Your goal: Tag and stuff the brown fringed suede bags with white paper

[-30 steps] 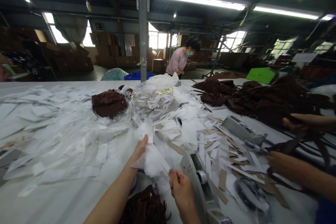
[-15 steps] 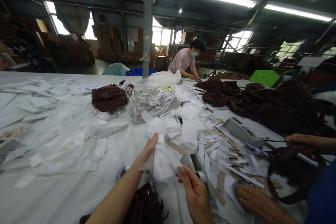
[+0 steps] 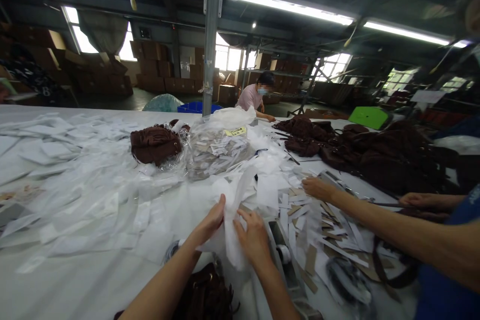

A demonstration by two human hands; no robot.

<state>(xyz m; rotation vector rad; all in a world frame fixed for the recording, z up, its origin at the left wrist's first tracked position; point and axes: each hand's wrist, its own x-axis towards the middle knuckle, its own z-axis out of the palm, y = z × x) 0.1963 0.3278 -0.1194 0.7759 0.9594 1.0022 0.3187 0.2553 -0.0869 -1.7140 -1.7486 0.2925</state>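
Observation:
Between my two hands stands a crumpled, thin white sheet (image 3: 233, 247), like tissue paper, folded lengthwise. My left hand (image 3: 210, 219) grips its left side, thumb up. On the other side, my right hand (image 3: 253, 237) pinches the sheet with thumb and fingers. Below my forearms lies a dark brown drawstring bag (image 3: 206, 292) with tassels, partly hidden by my left arm. A grey tape dispenser (image 3: 287, 260) is close to the right of my right hand.
Paper strips (image 3: 311, 260) and white sheets (image 3: 75, 200) litter the table. A clear bag of strips (image 3: 221, 152) and a brown bag (image 3: 155, 145) lie ahead. Brown bags (image 3: 378, 155) are heaped right. A co-worker's arm (image 3: 375, 215) reaches in from the right; another person (image 3: 249, 97) bends beyond the table.
My right hand has moved up and left onto the white sheet, which is now narrower and more upright. The neighbour's hand has left the tape roll and reaches forward over the strips.

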